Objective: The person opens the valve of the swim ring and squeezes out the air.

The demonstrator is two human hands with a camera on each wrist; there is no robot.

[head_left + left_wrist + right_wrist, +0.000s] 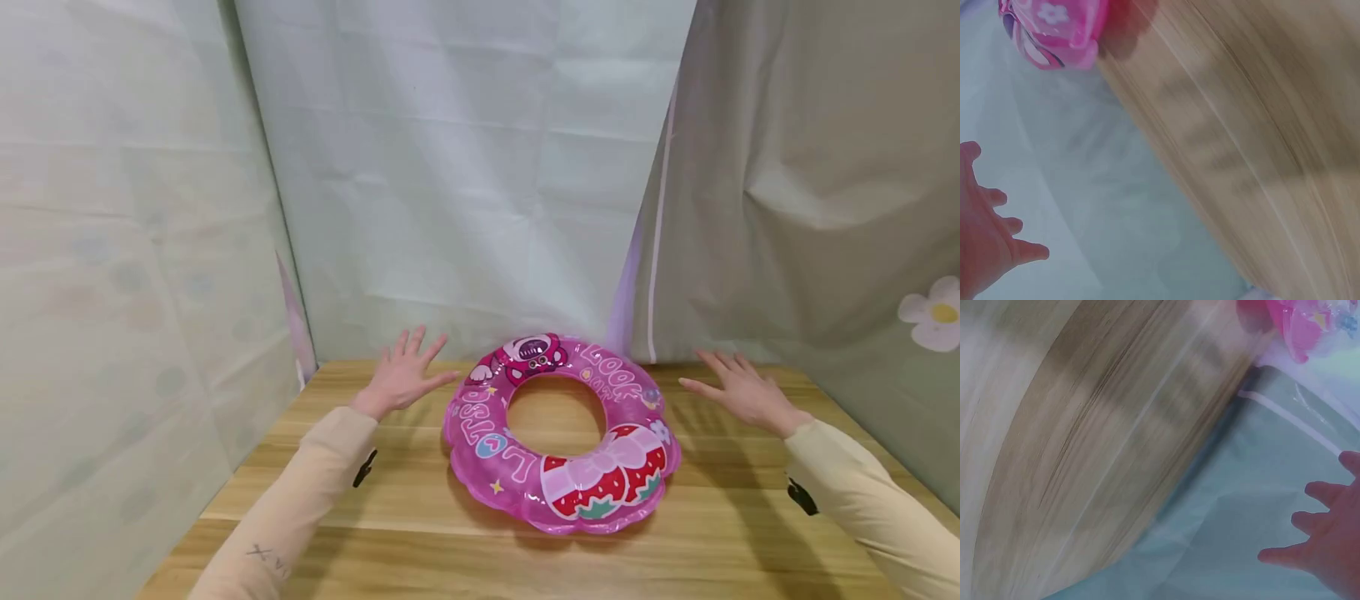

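A pink inflatable swim ring (487, 475) with strawberry, bear and lettering prints lies flat on the wooden table (405, 550). To its left, my left hand (402, 377) is held over the table with fingers spread, apart from the ring. On the other side my right hand (750, 395) hovers with its fingers spread too, a wider distance from the ring. Each wrist view catches only part of the ring: its edge (1060, 37) at the top in the left one, and a corner of it (1300, 328) at top right in the right one. Neither hand holds anything.
Pale curtains hang close around the table: one at the left (135, 292), one behind (465, 183), and a greyer one at the right (810, 208) with a white flower print (932, 314). The back table edge runs just behind the ring.
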